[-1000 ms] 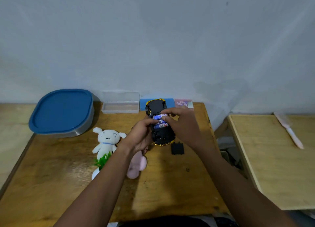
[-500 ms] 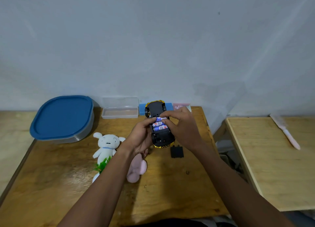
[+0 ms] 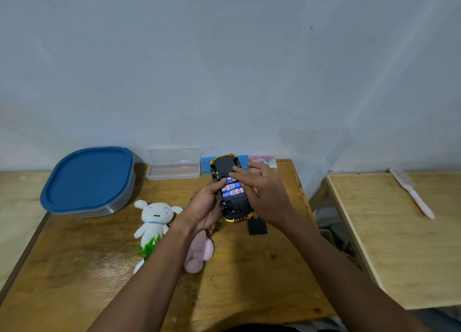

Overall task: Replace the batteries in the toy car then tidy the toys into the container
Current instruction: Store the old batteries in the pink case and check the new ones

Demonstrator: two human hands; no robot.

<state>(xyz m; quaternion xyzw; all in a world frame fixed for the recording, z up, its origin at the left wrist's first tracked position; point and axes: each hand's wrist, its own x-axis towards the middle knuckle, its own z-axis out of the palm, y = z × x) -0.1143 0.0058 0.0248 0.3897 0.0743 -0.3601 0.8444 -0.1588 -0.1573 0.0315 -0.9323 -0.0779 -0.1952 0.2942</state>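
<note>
A yellow toy car (image 3: 230, 205) lies upside down, its black underside up, held between both hands above the wooden table (image 3: 74, 269). Three blue batteries (image 3: 232, 188) lie side by side in its open compartment. My left hand (image 3: 205, 208) grips the car's left side, thumb at the batteries. My right hand (image 3: 264, 193) holds the right side with fingertips pressing on the top battery. The black battery cover (image 3: 257, 226) lies on the table just below the car. A grey container with a blue lid (image 3: 87, 179) stands at the back left.
A white plush dog (image 3: 154, 218), a green plastic plant (image 3: 147, 248) and a pink plush (image 3: 199, 253) lie left of my arms. A clear box (image 3: 173, 165), a blue box (image 3: 205, 163) and a pink packet (image 3: 262, 160) line the wall. A second table (image 3: 399, 244) with a brush (image 3: 411, 192) is on the right.
The view has shifted a little. My right fingers have slid over the top battery; both hands keep holding the car in the same place.
</note>
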